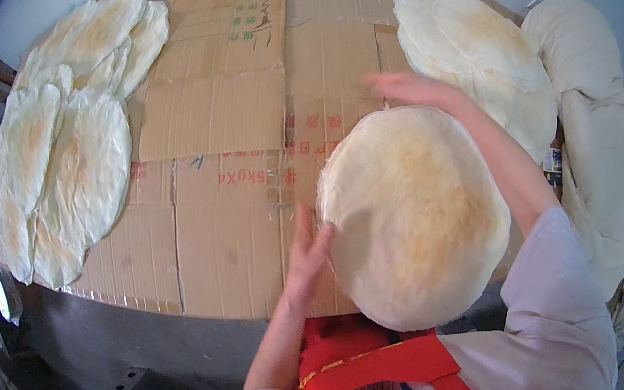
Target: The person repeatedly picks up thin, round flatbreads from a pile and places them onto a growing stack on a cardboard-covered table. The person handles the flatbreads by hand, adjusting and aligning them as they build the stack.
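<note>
A round pile of thin pale flatbreads [410,221] with browned patches lies before me, overhanging the near table edge. Its rim looks layered. My left hand [307,255] is at the pile's left rim, the thumb touching the edge and the fingers stretched out beside it. Beyond the far rim is my right hand [416,92], blurred, with its fingers extended to the left and nothing seen in them. My right forearm passes along the pile's right side. Farther right, more flatbreads [473,41] overlap on the table.
Flattened cardboard [231,234] bearing print covers the table. Several loose flatbreads [85,166] overlap along its left side. A thick rolled cream cloth [600,144] lies along the right edge, with a labelled bottle [553,168] partly hidden beside it. Below left is a metal frame [132,383].
</note>
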`<state>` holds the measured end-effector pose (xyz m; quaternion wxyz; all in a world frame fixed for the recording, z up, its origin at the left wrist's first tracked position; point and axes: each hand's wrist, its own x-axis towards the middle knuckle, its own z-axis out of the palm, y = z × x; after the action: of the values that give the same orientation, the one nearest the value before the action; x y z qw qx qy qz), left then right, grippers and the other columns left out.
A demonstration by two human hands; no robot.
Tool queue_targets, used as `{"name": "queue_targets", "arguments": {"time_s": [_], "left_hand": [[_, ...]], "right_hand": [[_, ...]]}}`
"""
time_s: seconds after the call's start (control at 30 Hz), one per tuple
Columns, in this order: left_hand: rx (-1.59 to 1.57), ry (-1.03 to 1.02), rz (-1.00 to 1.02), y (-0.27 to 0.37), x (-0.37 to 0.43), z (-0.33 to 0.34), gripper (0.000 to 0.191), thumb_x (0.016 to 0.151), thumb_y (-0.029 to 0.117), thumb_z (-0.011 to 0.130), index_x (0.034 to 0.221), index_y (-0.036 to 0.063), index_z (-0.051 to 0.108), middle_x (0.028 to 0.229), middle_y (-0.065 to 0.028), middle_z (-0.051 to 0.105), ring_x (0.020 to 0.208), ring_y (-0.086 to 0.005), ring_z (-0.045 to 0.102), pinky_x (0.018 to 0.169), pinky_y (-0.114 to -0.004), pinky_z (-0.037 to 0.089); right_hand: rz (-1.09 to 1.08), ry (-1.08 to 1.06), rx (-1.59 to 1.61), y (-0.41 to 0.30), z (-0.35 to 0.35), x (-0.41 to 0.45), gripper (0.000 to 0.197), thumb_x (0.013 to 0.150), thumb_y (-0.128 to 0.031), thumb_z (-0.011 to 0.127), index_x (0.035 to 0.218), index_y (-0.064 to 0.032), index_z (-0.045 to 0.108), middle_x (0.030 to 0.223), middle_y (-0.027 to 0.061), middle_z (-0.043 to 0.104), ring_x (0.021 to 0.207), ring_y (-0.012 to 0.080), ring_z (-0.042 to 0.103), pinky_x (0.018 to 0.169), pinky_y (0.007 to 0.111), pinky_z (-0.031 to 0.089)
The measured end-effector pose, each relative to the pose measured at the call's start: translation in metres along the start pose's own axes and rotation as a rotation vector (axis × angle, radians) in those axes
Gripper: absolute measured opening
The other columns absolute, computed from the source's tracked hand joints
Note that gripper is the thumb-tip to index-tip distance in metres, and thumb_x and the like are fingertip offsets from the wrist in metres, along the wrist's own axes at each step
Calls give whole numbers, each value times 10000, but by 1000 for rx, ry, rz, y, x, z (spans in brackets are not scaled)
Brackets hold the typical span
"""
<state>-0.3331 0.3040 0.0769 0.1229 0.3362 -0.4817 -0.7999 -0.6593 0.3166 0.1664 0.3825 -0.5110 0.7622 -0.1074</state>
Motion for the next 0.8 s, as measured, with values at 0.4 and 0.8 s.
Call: {"name": "queue_targets", "arguments": {"time_s": [0.4,0.8], "left_hand": [[113,-719,-66,53,116,7,643,870,393,431,1321,9,179,1289,-128,341,1189,-214,312,990,-326,249],[263,-605,51,54,105,4,636,844,368,492,1293,-12,250,1289,-158,348,1209,-235,303,990,-334,263]], "right_hand": [[331,1308,1602,5,265,-295,583,886,-416,340,1329,-64,199,1336,109,291,1230,258,256,1011,410,190],[723,1408,1151,17,303,-289,530,862,-255,467,1296,-33,260,1280,151,359,1140,269,392,921,427,352]]}}
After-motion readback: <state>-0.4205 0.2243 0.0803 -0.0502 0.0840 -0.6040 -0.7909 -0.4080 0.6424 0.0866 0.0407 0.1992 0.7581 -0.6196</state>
